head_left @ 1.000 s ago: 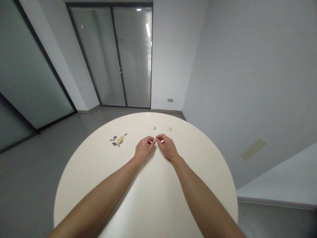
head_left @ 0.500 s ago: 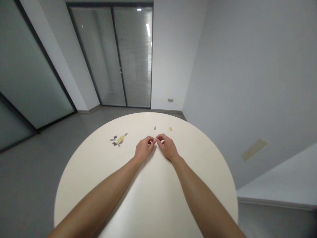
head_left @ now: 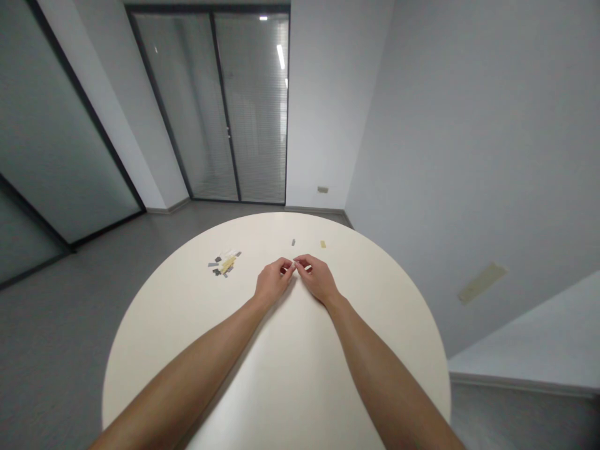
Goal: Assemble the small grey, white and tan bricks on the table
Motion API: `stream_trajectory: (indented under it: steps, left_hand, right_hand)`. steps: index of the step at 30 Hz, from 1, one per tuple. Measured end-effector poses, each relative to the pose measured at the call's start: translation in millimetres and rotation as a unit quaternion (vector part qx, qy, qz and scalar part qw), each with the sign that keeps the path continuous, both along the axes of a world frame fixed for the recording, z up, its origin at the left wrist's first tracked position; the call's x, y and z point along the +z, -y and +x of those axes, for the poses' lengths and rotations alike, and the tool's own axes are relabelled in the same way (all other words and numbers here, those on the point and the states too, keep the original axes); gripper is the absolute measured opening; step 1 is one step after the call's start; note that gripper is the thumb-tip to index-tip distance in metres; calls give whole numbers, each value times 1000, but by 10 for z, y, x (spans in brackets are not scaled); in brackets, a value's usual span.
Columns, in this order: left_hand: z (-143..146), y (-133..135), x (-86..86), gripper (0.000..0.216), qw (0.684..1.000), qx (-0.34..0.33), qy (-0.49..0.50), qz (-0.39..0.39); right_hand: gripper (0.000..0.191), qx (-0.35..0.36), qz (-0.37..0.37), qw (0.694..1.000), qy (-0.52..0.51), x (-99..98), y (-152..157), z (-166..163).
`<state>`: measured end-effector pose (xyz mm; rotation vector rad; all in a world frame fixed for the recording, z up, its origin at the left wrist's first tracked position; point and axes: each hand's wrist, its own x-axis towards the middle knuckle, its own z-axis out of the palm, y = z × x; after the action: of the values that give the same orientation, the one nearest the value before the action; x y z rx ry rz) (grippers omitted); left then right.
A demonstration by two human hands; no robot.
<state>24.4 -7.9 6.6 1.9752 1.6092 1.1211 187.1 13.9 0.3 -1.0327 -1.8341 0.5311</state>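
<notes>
My left hand [head_left: 274,278] and my right hand [head_left: 317,276] meet fingertip to fingertip over the middle of the round cream table [head_left: 276,387]. Both are closed in a pinch. Whatever sits between the fingertips is too small to name; only a pale speck shows there. Just beyond the hands lies a small grey piece [head_left: 293,242]. To its right is a small yellow piece [head_left: 323,244], flat on the tabletop. Left of my left hand is a loose pile of small flat pieces [head_left: 227,265] in yellow, white, grey and dark grey.
Behind the table stands a dark-framed glass door [head_left: 250,112] with blinds. A white wall [head_left: 469,156] rises close on the right, with a beige plate [head_left: 482,282] low on it. Grey floor [head_left: 60,325] runs along the left.
Almost nothing differs. My fingertips have shifted very slightly against each other, while the pile and the two separate pieces stay where they were.
</notes>
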Motion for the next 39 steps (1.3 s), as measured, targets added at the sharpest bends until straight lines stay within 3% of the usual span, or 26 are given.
stream_trajectory:
  steps: [39]
  left_hand:
    - [14,-13,-15,20,999,1,36,24]
  right_hand:
    - [23,3,9,1000,3,-22,-3,-21]
